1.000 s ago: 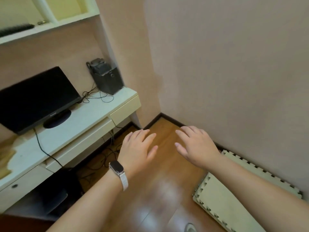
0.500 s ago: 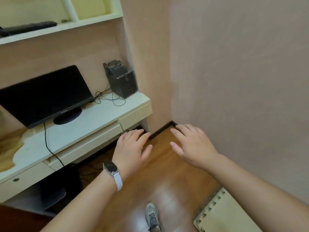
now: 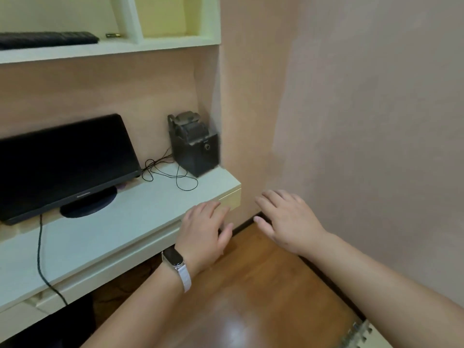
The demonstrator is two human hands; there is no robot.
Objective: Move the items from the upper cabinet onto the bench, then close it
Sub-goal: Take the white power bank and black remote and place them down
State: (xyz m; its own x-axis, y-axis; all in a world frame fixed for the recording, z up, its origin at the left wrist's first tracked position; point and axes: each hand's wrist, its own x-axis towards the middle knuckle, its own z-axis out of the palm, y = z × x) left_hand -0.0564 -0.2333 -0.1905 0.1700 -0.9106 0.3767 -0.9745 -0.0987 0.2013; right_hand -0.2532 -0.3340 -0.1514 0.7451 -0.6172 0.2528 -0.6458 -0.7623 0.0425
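My left hand [image 3: 204, 229], with a white-strapped watch on the wrist, hovers palm down at the front right corner of the white bench [image 3: 130, 222], holding nothing. My right hand [image 3: 286, 219] floats beside it over the floor, fingers spread and relaxed, empty too. High at the top left, a pale open shelf unit [image 3: 175, 41] holds a black keyboard [image 3: 47, 39] and a small brass-coloured object [image 3: 116, 35]. No cabinet door shows in the head view.
A black monitor [image 3: 60, 164] stands on the bench's left part with its cable hanging over the front edge. A dark boxy device [image 3: 193, 146] with loose wires sits in the bench's right back corner. Pink walls close in on the right; a foam mat [image 3: 361, 335] lies on the wooden floor.
The view has swung up and toward the bench, bringing the shelf and device closer. Both hands stayed open and moved forward; my left hand is now over the bench corner.
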